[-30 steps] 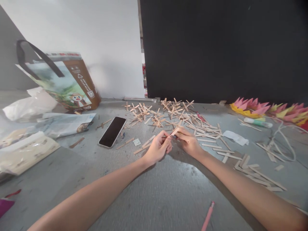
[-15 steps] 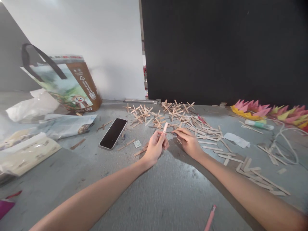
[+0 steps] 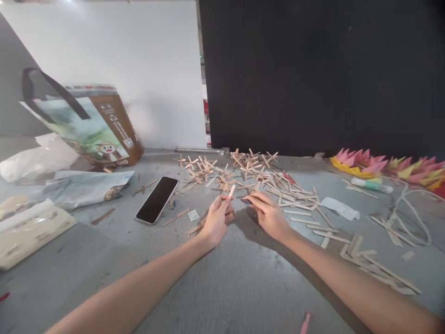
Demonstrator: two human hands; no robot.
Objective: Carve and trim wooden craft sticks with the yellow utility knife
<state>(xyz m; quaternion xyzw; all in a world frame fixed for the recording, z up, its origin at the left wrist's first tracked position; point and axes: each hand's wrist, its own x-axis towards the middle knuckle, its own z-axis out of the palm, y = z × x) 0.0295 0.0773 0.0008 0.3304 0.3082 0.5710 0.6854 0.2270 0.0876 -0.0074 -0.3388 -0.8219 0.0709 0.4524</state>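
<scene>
My left hand (image 3: 218, 219) is closed around a pale wooden craft stick (image 3: 232, 190), whose upper end points up and away from me. To its right, my right hand (image 3: 269, 214) pinches a thin, dark, blade-like piece (image 3: 245, 200) between thumb and fingers. The two hands are a short gap apart, low over the grey table. Just beyond them lies a pile of craft sticks joined into crosses (image 3: 205, 169). Loose craft sticks (image 3: 301, 213) are scattered to the right of my right hand. What my curled left fingers cover is hidden.
A black phone (image 3: 157, 200) lies left of my hands, with a small paper packet (image 3: 193, 215) beside it. A carrier bag (image 3: 104, 125) and plastic packages (image 3: 38, 229) are at left. On the right are a glue stick (image 3: 371, 185), white cable (image 3: 413, 218), folded-paper pieces (image 3: 361, 162) and a pink pencil (image 3: 305, 322).
My left hand has shifted slightly left and the stick in it now tilts more to the right. The gap between my hands is a little wider. The whole view has shifted slightly.
</scene>
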